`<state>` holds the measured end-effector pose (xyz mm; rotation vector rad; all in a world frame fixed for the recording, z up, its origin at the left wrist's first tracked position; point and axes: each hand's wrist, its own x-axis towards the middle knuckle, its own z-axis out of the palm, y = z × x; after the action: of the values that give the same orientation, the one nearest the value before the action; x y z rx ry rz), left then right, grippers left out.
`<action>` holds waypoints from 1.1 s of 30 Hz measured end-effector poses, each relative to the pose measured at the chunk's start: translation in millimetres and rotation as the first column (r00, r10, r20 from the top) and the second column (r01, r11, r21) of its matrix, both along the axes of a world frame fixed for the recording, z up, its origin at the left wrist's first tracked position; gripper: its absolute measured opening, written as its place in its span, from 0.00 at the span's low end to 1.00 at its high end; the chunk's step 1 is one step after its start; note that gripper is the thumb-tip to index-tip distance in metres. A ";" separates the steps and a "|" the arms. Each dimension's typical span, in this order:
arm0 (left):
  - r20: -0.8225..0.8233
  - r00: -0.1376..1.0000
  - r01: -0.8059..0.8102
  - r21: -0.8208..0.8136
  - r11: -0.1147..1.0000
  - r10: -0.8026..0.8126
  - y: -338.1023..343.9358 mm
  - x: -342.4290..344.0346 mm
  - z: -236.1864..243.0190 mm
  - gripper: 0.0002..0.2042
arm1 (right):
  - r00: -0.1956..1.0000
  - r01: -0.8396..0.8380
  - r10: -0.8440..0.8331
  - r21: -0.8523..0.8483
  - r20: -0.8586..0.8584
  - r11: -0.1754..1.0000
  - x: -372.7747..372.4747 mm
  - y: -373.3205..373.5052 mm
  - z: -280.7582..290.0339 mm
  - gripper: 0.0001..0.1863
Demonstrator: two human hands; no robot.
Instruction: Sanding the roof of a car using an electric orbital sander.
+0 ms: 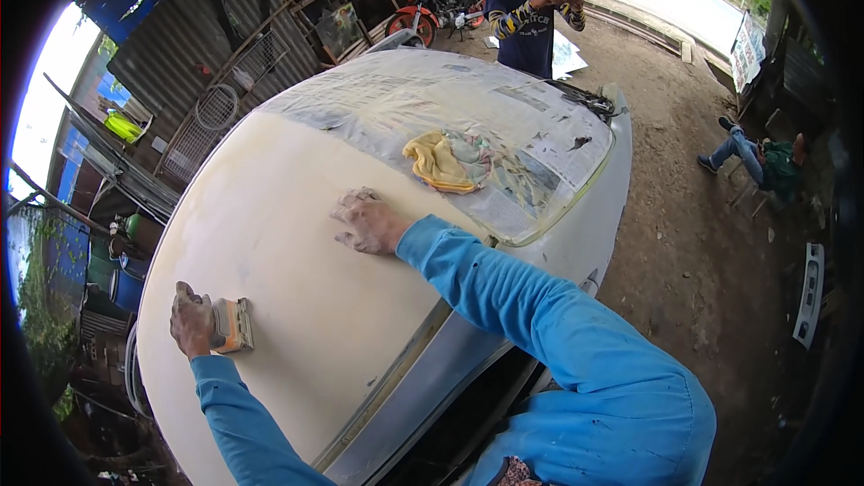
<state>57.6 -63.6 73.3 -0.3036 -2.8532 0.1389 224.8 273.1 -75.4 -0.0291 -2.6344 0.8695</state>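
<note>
We stand over a cream-primed car roof (pixel 297 243) that fills the middle of the frame, both forearms in blue sleeves coming in from the lower edge. Our left hand (pixel 192 319), at lower left, is closed around a small sanding block (pixel 233 325) — fingers wrapped over its top, the block lying flat on the panel near the roof's left edge. Our right hand (pixel 367 221), near the centre, holds nothing; it rests palm down and spread open on the primer, dusted pale. Just above and to the right of it, a yellow rag (pixel 443 162) lies crumpled on the newspaper masking (pixel 504 117) that covers the windscreen in the upper middle. Further up, another person in a dark top (pixel 529 22) stands beyond the car, and someone sits at the right edge (pixel 765 162); a motorcycle (pixel 441 4) is parked at the top. To sand well here, we judge the block should stay flat on the curve with even pressure — no tipping onto a corner, which could cut grooves into the primer. The open right hand serves well as a brace and as a feeler, sweeping the surface for highs and lows. Near the roof's edge we should go lightly, since primer is likely thinnest there, and keep strokes long and overlapping.
</note>
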 end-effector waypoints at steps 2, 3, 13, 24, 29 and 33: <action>-0.006 1.000 0.002 -0.010 1.000 -0.002 -0.9 -0.7 -0.4 0.15 | 0.999 0.006 -0.007 0.009 0.032 1.000 0.1 0.1 0.4 0.27; -0.010 1.000 0.011 -0.012 1.000 -0.011 -1.2 -1.1 -0.4 0.15 | 1.000 0.001 -0.001 0.003 0.009 1.000 0.1 0.4 0.8 0.27; 0.009 1.000 -0.007 -0.001 1.000 0.007 -0.1 0.6 0.8 0.15 | 0.998 -0.002 0.003 -0.004 0.069 1.000 2.5 1.1 5.3 0.28; 0.006 1.000 -0.002 -0.011 1.000 0.002 -0.8 -0.5 -0.4 0.15 | 0.998 0.002 -0.001 -0.019 0.070 1.000 1.2 1.7 3.8 0.28; 0.019 1.000 0.003 0.004 1.000 -0.003 0.7 1.7 1.9 0.15 | 0.999 -0.001 0.001 -0.010 0.054 1.000 1.0 3.3 2.7 0.27; 0.000 1.000 -0.002 0.012 1.000 0.002 2.2 6.6 3.3 0.15 | 0.999 -0.009 0.009 -0.005 0.051 1.000 2.2 2.8 4.7 0.26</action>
<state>64.2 -61.5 76.7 -0.2981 -2.8535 0.1216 227.0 275.8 -70.8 -0.0409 -2.6820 0.8897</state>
